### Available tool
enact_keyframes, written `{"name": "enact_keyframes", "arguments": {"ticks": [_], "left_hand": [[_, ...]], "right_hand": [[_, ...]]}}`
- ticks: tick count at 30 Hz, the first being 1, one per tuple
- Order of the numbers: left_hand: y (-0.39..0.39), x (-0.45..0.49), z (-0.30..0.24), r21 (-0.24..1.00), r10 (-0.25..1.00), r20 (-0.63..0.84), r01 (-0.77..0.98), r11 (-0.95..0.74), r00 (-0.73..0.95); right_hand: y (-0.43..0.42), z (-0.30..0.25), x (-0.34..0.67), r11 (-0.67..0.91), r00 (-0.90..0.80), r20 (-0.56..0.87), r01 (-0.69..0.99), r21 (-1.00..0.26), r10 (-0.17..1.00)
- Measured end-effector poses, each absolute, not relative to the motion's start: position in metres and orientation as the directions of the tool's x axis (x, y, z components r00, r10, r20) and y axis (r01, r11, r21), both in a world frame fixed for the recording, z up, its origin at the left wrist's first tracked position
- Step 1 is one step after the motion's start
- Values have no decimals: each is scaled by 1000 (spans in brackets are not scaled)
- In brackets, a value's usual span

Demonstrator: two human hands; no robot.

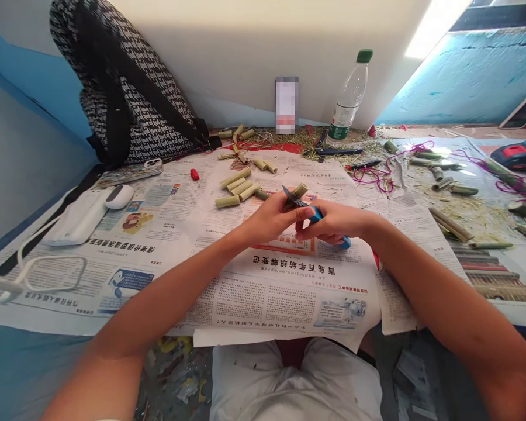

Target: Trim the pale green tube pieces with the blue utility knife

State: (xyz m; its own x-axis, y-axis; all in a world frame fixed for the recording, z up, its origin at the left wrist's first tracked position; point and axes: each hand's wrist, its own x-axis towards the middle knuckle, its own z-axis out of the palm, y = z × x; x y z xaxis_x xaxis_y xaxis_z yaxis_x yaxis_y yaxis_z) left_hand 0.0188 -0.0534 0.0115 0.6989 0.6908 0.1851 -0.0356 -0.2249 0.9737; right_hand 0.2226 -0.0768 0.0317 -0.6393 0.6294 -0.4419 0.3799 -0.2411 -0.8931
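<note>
My left hand is closed around a short green stalk piece whose end sticks up past the fingers. My right hand is closed on a blue-handled knife. Its dark blade lies against the stalk piece. Both hands meet over the newspaper spread in front of me. Just beyond them lies a group of several cut green stalk pieces.
A black-and-white patterned bag leans at the back left. A clear plastic bottle with a green cap stands by the wall. A white device with a cable lies at left. More stalks, shavings and purple string lie at right.
</note>
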Motion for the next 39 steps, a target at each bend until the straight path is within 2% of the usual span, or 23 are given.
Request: {"name": "enact_keyframes", "arguments": {"ticks": [7,12,17,23,28,32,35,39], "left_hand": [[-55,16,6,971,685,182,-21,-237,705],[-53,14,5,959,700,182,33,-282,691],[-48,13,0,929,755,198,126,-348,625],[-43,11,-3,925,817,197,172,-338,542],[-44,11,-1,925,842,189,197,-325,505],[-44,12,-2,925,865,220,187,-332,450],[-42,12,-5,930,866,229,163,-329,445],[-41,11,-6,939,842,205,144,-313,498]], "right_hand": [[-77,33,226,-286,-641,-507,423,-860,577],[-76,32,224,-270,-620,-505,437,-858,600],[-76,29,219,-122,-538,-379,453,-883,753],[-78,24,209,53,-354,-174,546,-836,919],[-80,21,203,186,-304,-14,615,-766,952],[-83,18,197,159,-171,64,629,-761,983],[-83,19,195,140,-206,28,554,-821,978],[-82,26,204,-24,-349,-215,478,-878,912]]}}
